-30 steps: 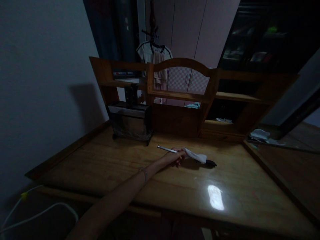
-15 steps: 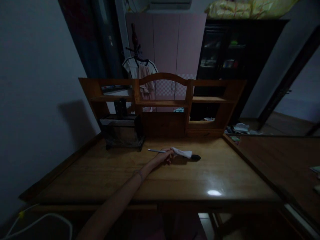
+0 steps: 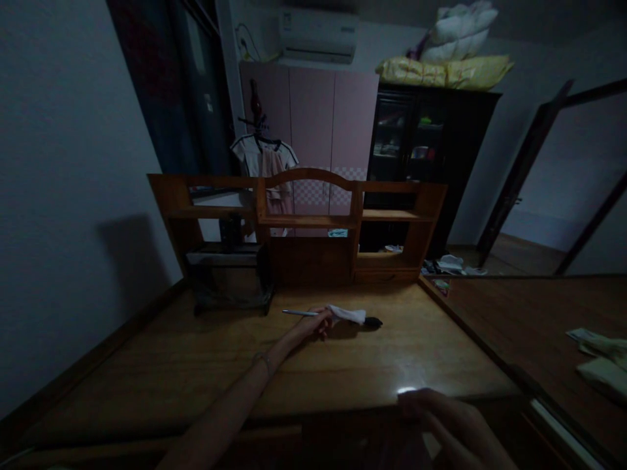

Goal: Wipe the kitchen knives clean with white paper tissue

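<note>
- At the middle of the tabletop (image 3: 196,372), the left hand (image 3: 318,321) has its fingers closed around a thin pale rod (image 3: 296,313), just as in the earlier frames.
- Left of that hand the rod sticks out; to the right runs a white cloth (image 3: 347,314), ending in a black tip (image 3: 373,322). Whether all of it touches the wood cannot be told.
- At the near right edge, a right hand (image 3: 441,411) has come into view; half a second ago it was out of sight. It is blurred and dim, fingers towards the left; whether they hold anything cannot be told.
- On the far left, the black rack (image 3: 228,281) stands where it stood, before the wooden shelf (image 3: 311,261).
- Beyond the shelf, the view has tilted up: the air conditioner (image 3: 318,36) shows more fully, and a white bundle (image 3: 463,29) now appears above the yellow bag (image 3: 445,70).
- Farther right, pale fabric (image 3: 602,369) shows more than before.
</note>
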Available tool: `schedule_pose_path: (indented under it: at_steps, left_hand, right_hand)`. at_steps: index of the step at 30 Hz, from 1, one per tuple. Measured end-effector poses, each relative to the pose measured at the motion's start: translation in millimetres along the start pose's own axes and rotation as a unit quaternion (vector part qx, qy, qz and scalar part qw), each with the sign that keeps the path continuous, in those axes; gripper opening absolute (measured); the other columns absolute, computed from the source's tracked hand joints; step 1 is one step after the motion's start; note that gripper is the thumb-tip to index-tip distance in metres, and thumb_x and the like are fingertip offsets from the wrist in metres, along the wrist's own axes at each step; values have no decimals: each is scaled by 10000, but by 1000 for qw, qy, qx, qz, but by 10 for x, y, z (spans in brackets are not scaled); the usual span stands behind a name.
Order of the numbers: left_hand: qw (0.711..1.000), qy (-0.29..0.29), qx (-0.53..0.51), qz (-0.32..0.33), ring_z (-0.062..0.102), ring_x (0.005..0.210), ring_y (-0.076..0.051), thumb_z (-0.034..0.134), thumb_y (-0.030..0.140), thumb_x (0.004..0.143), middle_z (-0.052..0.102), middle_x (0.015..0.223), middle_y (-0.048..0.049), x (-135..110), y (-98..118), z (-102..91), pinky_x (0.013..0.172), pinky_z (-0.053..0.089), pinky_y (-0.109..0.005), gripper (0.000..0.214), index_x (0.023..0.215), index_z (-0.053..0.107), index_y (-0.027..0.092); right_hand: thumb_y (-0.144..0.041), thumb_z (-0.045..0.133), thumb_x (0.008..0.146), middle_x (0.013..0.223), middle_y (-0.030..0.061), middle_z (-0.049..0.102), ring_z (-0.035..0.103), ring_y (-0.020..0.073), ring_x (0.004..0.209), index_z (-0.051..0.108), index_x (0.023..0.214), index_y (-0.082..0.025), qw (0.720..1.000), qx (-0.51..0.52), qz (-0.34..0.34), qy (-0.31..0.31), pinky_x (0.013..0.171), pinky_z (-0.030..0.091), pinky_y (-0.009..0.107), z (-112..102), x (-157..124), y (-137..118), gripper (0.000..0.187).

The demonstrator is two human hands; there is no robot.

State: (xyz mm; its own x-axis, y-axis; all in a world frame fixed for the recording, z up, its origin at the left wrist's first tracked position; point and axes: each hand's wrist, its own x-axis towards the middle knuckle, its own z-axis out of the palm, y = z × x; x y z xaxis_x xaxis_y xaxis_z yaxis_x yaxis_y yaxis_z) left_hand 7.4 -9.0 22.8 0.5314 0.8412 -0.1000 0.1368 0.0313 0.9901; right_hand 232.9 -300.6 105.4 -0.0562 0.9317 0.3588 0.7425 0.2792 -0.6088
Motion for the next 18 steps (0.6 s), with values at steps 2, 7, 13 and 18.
schedule_pose_path:
  at_steps: [2, 7, 13, 18]
  left_hand:
    - [1000, 1, -1, -5, 458, 397, -78, 504, 535, 789, 463, 482, 43, -18, -4, -3, 441, 385, -186, 418, 760, 588, 126]
    - [1000, 0, 2, -15, 473, 400, -100, 520, 596, 748, 468, 485, 36, -11, -31, -14, 415, 390, -203, 457, 767, 600, 147]
    - [1000, 11, -6, -4, 432, 365, -88, 520, 604, 723, 530, 537, 4, 114, -150, -10, 396, 396, -227, 459, 726, 602, 153]
    - [1000, 7, -23, -11, 394, 352, -74, 552, 596, 700, 576, 583, -13, 146, -151, -17, 401, 413, -239, 434, 744, 616, 169]
  right_hand:
    - [-427, 394, 916, 991, 57, 702, 672, 245, 902, 678, 1049, -300, 997, 57, 38, -43, 770, 575, 338, 13, 307, 109, 338]
    - [-372, 379, 934, 961, 76, 702, 668, 221, 867, 680, 1039, -234, 999, 17, -24, -12, 791, 541, 319, 128, 1105, 306, 347]
    - [-389, 440, 893, 1026, 61, 684, 650, 238, 903, 679, 1041, -295, 985, -61, -158, -17, 761, 539, 328, 448, 1951, 514, 296]
    - [-352, 415, 905, 1057, 58, 672, 630, 219, 943, 649, 1094, -275, 967, -69, -236, -68, 824, 517, 321, 752, 2164, 793, 310]
